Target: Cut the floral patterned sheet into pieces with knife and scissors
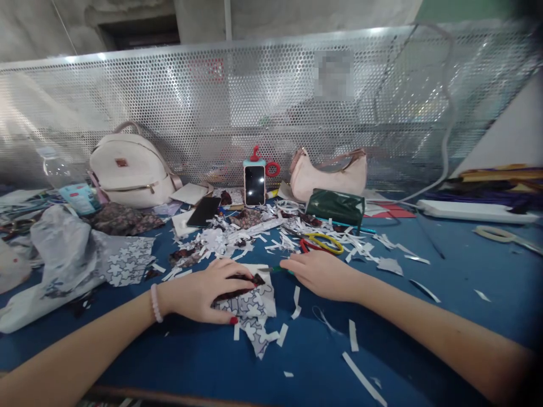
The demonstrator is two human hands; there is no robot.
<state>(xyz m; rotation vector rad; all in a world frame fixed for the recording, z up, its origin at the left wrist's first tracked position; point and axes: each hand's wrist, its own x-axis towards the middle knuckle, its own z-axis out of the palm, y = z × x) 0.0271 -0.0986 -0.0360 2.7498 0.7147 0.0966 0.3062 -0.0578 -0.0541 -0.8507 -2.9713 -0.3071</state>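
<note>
Two hands were laid on the blue table (445,265): the left hand (203,291) was pressed flat on a dark patterned fabric scrap (240,285) over white star-printed paper (254,308), near centre; the right hand (320,274), curled, gripped a thin green-handled tool (275,269).

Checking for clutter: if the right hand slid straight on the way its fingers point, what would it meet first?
Probably the left hand, pressing a patterned fabric piece; the right hand points leftward toward it, a thin green-handled tool at its fingertips.
</note>
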